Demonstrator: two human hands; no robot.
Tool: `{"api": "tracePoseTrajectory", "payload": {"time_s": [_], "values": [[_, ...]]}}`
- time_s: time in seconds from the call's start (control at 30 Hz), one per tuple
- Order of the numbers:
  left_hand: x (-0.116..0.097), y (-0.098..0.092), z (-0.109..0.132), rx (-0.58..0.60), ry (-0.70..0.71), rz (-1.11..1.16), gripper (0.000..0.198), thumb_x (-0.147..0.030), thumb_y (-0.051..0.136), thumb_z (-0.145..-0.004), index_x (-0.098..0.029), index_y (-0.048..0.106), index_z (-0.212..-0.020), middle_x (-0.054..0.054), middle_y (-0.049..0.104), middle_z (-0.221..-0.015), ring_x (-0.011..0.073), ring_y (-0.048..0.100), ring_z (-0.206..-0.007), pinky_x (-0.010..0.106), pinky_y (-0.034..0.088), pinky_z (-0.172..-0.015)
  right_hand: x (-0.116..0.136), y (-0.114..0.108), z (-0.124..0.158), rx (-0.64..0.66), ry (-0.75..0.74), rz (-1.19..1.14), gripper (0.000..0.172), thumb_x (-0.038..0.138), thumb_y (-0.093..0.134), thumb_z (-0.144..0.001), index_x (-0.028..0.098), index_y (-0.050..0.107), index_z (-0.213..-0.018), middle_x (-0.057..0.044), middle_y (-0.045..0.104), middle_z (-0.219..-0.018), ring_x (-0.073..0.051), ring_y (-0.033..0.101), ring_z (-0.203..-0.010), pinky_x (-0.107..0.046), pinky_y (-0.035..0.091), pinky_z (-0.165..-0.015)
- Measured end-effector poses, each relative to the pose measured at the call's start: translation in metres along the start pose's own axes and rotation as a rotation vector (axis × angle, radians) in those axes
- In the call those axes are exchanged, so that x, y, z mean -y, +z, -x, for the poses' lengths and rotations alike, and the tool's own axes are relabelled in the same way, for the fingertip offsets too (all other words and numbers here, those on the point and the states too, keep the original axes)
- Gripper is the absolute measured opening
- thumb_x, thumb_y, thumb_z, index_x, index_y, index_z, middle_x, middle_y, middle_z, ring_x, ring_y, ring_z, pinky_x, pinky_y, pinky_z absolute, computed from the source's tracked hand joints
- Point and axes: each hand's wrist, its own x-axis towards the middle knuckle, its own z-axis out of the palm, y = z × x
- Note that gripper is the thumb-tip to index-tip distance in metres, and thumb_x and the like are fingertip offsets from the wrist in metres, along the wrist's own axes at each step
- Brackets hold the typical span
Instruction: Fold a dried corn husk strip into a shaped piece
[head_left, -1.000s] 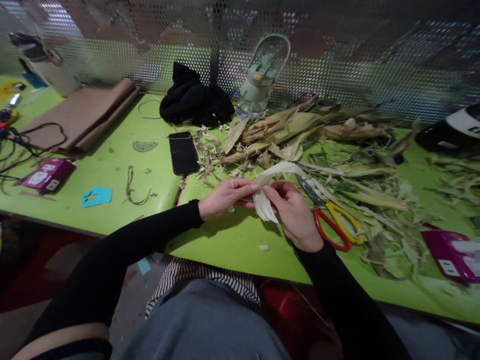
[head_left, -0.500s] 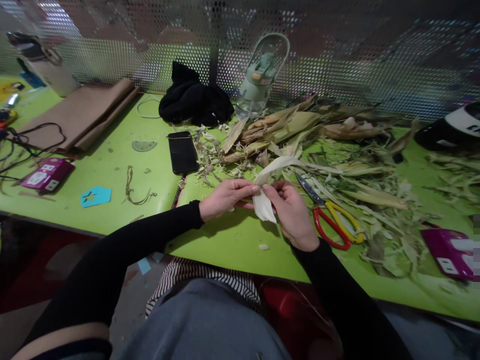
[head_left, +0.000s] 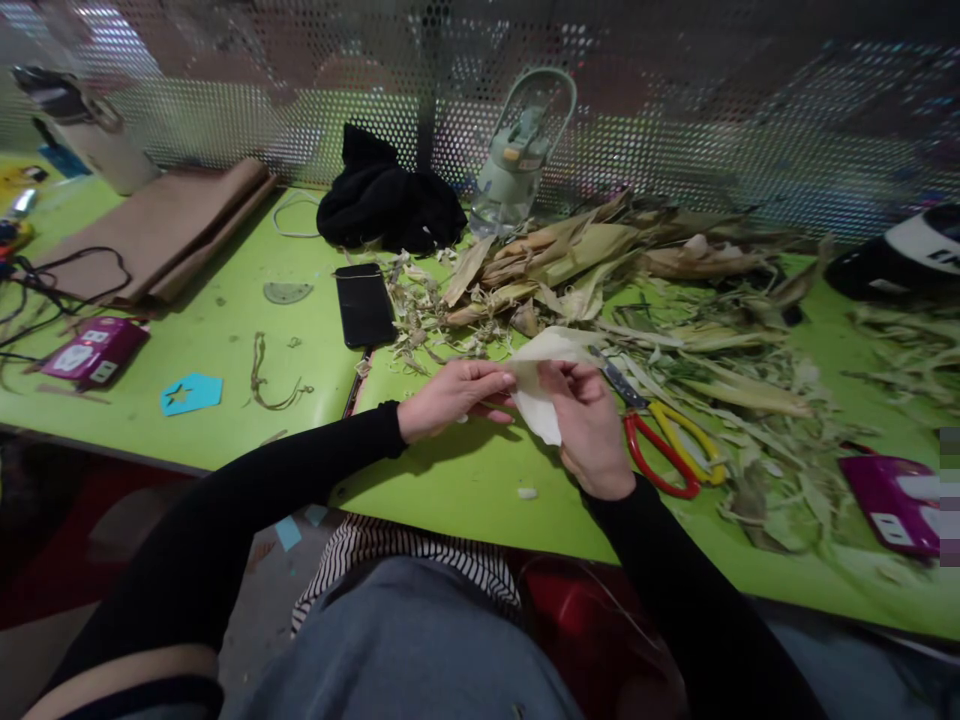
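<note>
Black phone lay on green table

A perforated panel [head_left: 315, 105] rose along the back. Before it, a black cloth [head_left: 390, 205] sat bunched beside a pale green bottle [head_left: 511, 165]. Farther left, a white bottle [head_left: 111, 145] stood by a folded brown sheet [head_left: 165, 230]. Nearer the front were a protractor [head_left: 288, 292], a blue paper piece [head_left: 193, 395] bearing a star and a magenta box [head_left: 96, 353]. The black phone [head_left: 364, 306] lay flat on the green table [head_left: 442, 495].

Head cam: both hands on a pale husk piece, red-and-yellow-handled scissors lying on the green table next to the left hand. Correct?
Wrong side: the head view shows the red-and-yellow-handled scissors lying on the green table next to the right hand, not the left hand. Both hands are on the pale husk piece, as stated.
</note>
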Motion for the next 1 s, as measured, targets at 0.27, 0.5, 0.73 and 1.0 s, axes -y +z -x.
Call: {"api": "tracePoseTrajectory", "payload": {"time_s": [0.27,0.5,0.73,1.0], "values": [[0.000,-0.001,-0.002,0.015,-0.007,-0.015,0.020,-0.016,0.053,-0.099,-0.010,0.060,-0.081,-0.002,0.064,-0.065,0.0037,0.063,-0.056,0.017,0.052,-0.065,0.010,-0.002,0.007,0.024,-0.037,0.126,0.034,0.048,0.085,-0.070,0.023,0.067,-0.085,0.002,0.066,-0.082,-0.014,0.061,-0.071,-0.027,0.051,-0.061],[0.000,-0.002,-0.004,0.008,-0.007,0.008,0.023,-0.014,0.050,-0.100,-0.011,0.059,-0.079,0.000,0.065,-0.063,0.0054,0.063,-0.056,0.021,0.054,-0.069,0.005,-0.002,0.005,-0.036,-0.055,0.125,0.035,0.049,0.083,-0.072,0.023,0.069,-0.091,-0.002,0.074,-0.086,-0.018,0.067,-0.072,-0.033,0.056,-0.063],[-0.001,-0.001,-0.002,0.005,-0.003,0.007,0.023,-0.016,0.049,-0.101,-0.011,0.058,-0.080,-0.001,0.065,-0.062,0.0045,0.063,-0.054,0.018,0.054,-0.066,0.006,-0.005,0.003,-0.036,-0.158,0.338,0.037,0.056,0.075,-0.078,0.020,0.070,-0.085,-0.004,0.074,-0.079,-0.018,0.067,-0.066,-0.034,0.056,-0.060],[-0.002,-0.001,-0.002,-0.026,0.012,0.007,0.023,-0.017,0.046,-0.102,-0.011,0.056,-0.082,-0.001,0.064,-0.063,0.0045,0.063,-0.055,0.019,0.054,-0.066,0.014,-0.008,0.006,-0.065,-0.323,0.493,0.043,0.062,0.075,-0.074,0.021,0.068,-0.085,-0.005,0.075,-0.079,-0.019,0.066,-0.062,-0.033,0.054,-0.054]]}}
